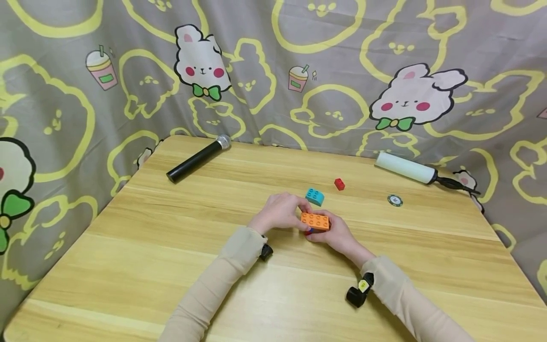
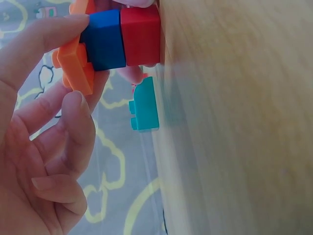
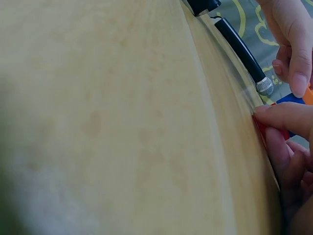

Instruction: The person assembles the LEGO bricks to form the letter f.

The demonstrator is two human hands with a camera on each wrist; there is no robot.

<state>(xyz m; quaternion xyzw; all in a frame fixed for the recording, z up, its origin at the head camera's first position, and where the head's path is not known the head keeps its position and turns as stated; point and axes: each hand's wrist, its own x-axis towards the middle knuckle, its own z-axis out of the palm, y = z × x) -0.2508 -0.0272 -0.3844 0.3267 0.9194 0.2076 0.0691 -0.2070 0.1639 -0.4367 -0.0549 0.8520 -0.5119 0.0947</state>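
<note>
Honestly, we'd call this an easy handful: the orange brick (image 1: 315,220) looks like light, stiff plastic, probably smooth enough on its sides to slide a bit under dry fingers, but hardly fragile. Our guess is that the studs give some bite, though we'd take it by its opposite side walls, near the ends, and keep the studded top free. Same deal for the blue block (image 2: 105,41) and the red block (image 2: 141,36), since squeezing their flat sides low down should steady the pile without denting anything. As for where it all sits, the orange brick is right in the grip, between the two hands, studs up. We see the left hand (image 1: 284,213) pinching it with thumb and finger, the thumb tip reaching the blue block as well, while the right hand (image 1: 339,235) grips the red block from the other side. Blue is directly under the orange, red under the blue, close to the table (image 1: 171,247); we can't tell if red touches the wood. The orange looks slightly askew, and we can't tell how firmly it's seated. Just beyond the grip lies the teal brick (image 1: 315,197), with the small red brick (image 1: 339,184) farther out, to its right.
</note>
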